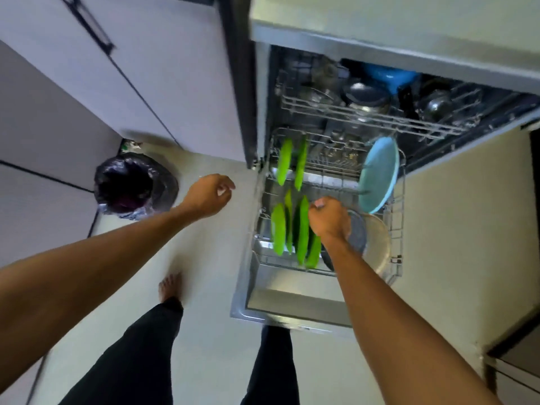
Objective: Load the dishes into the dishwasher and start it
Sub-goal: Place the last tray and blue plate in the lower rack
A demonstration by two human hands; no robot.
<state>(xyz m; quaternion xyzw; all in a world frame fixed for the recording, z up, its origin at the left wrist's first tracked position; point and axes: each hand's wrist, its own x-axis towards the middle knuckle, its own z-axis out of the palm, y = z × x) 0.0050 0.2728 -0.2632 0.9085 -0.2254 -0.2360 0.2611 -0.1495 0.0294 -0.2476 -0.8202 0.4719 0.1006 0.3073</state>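
Kitchen floor w/ dishwasher [292, 305] door down, lower rack [398, 217] pulled out. Right hand [330, 222] is curled over the rack's front row, just beside a green plate [304, 229]; can't tell if it grips anything. Left hand [209, 197] hangs loosely curled, holding nothing. Best seat each dish upright btw tines, clear of neighbours. Count: 6 green, 1 blue plate [378, 173], 1 glass bowl [378, 244].

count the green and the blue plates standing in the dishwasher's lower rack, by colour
green round plastic plates: 6
light blue round plate: 1
total: 7
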